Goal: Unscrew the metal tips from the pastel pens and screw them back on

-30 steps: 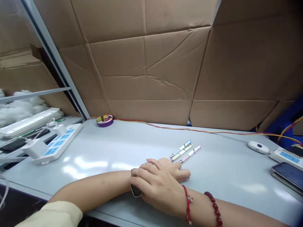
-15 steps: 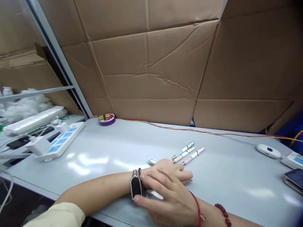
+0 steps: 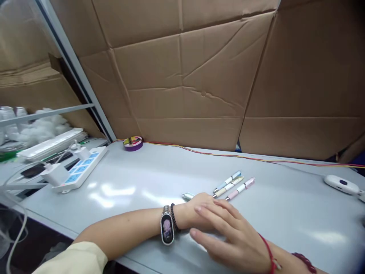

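My left hand point(image 3: 201, 211) lies low over the table, its fingers mostly hidden behind my right hand point(image 3: 230, 232). The right hand is open, fingers spread, reaching across the back of the left and holding nothing. A smart band point(image 3: 167, 229) with a lit screen and a black bead bracelet point(image 3: 173, 217) circle my left wrist. The end of a pale green pen point(image 3: 187, 196) sticks out behind the left hand; whether that hand grips it is hidden. Just beyond lie a blue-and-white pen point(image 3: 227, 182), a cream pen point(image 3: 228, 187) and a pink-and-white pen point(image 3: 241, 189).
At the left edge stands a power strip point(image 3: 85, 167) with chargers plugged in. A purple tape roll point(image 3: 133, 144) sits at the back, by thin wires point(image 3: 199, 153) along a cardboard wall point(image 3: 213, 68). A white device point(image 3: 342, 184) lies at the right.
My right hand has moved right, away from the smart band and onto the left hand. The band's screen has gone from dark to lit. The view has shifted slightly.
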A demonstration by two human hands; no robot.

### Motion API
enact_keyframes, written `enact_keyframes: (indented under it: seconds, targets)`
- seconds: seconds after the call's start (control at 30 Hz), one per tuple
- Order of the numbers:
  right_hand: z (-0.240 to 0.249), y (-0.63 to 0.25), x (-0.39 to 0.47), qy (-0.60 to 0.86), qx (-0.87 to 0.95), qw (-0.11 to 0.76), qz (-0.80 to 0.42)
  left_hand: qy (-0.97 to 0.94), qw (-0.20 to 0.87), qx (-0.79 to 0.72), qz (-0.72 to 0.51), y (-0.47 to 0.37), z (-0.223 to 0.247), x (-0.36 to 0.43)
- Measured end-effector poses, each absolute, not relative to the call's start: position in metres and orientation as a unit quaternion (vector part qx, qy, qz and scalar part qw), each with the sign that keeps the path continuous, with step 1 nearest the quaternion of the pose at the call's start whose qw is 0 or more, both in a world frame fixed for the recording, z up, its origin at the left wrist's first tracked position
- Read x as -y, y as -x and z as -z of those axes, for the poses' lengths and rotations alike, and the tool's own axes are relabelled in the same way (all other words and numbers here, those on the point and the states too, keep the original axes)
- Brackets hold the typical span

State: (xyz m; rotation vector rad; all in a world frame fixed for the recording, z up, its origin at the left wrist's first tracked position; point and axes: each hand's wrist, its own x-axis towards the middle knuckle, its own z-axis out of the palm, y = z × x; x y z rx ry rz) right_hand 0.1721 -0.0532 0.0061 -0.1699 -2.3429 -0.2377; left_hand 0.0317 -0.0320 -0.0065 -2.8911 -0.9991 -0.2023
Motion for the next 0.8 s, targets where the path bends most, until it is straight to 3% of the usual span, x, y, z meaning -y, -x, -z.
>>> enact_keyframes:
  seconds: [0.23,0.43,0.6,0.8]
  targets:
    - [0.002,-0.231,0.031,0.232,0.898,0.364,0.082,0.949,0.030,0.304,0.073,-0.033,0.005,0.026]
    - [0.013,-0.240,0.026,0.348,0.911,0.221,0.002,0.940,0.041,0.329,0.077,-0.035,0.005,0.029]
    - [0.023,-0.243,0.024,0.349,0.910,0.182,-0.130,0.937,0.041,0.337,0.079,-0.035,0.006,0.028]
    - [0.026,-0.241,0.020,0.361,0.892,0.191,-0.196,0.935,0.022,0.345,0.074,-0.035,0.008,0.025]
